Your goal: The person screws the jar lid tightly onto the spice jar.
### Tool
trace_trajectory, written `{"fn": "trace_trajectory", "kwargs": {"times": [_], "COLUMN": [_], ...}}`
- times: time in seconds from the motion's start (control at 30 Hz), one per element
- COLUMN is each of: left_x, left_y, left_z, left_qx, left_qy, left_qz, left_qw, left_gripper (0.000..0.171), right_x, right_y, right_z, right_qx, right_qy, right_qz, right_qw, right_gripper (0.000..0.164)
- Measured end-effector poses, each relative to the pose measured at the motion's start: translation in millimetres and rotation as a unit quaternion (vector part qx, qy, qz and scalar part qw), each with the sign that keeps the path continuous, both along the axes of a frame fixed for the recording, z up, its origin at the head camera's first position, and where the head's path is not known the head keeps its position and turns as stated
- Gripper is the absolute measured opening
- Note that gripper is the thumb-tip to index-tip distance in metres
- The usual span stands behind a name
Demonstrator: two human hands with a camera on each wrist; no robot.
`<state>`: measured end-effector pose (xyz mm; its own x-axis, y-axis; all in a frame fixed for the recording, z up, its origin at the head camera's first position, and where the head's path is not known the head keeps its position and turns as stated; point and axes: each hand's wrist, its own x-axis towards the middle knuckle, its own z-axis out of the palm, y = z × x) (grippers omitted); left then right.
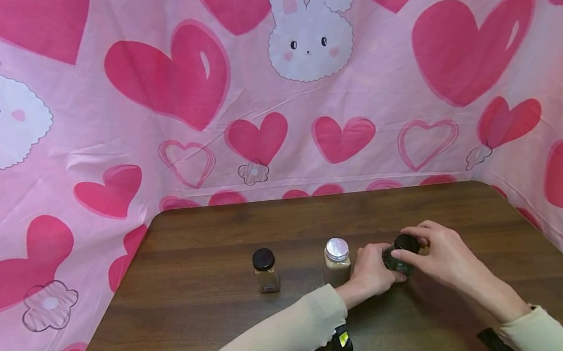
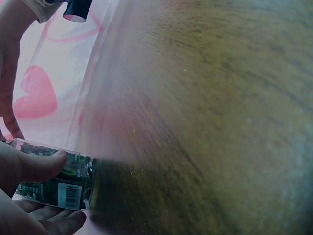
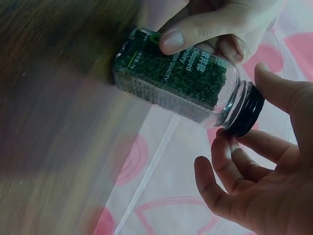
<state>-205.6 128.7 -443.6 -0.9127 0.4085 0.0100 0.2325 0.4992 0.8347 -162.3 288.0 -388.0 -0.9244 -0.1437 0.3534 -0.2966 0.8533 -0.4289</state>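
A clear jar of chopped parsley [image 3: 181,73] stands at the right of the table, green flakes showing through its sides. My left hand [image 1: 372,272] grips the jar's body, thumb on one side and fingers on the other, as the left wrist view also shows. On top sits a black lid [image 3: 246,111], which my right hand [image 1: 441,250] pinches between thumb and fingertips. In the right wrist view the lid is on the jar's threaded neck, with some thread visible below it. Left of my left hand is a jar with a silvery top [image 1: 337,249].
Farther left stands another small jar with a black lid [image 1: 265,270] on the brown wooden table [image 1: 215,331]. Pink cloth [image 1: 263,97] with hearts and rabbits hangs behind the table and along its sides.
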Motion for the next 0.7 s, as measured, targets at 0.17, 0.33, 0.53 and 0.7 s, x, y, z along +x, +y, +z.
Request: {"fn": "trace_trajectory", "kwargs": {"times": [0.17,0.33,0.53,0.7], "left_x": [0.0,0.0,-0.9,-0.8], "left_y": [0.1,0.3,0.3,0.6], "left_z": [-0.2,-0.5,-1.0,-1.8], "left_qx": [0.001,-0.006,-0.016,-0.022], "left_qy": [0.008,0.014,0.021,0.038], "left_qz": [-0.001,0.002,0.003,0.003], "left_qw": [1.0,0.9999,0.9997,0.999], "left_gripper": [0.047,0.05,0.051,0.053], "right_x": [2.1,2.4,-2.1,-4.0], "right_y": [11.7,29.2,40.0,40.7], "right_z": [-1.4,-4.4,-10.7,-12.6], "right_qx": [-0.033,-0.159,-0.248,-0.256], "right_qy": [-0.032,-0.093,-0.107,-0.107], "right_qz": [0.045,0.128,0.223,0.233], "right_qw": [0.998,0.974,0.937,0.932], "right_gripper": [0.062,0.06,0.057,0.053]}}
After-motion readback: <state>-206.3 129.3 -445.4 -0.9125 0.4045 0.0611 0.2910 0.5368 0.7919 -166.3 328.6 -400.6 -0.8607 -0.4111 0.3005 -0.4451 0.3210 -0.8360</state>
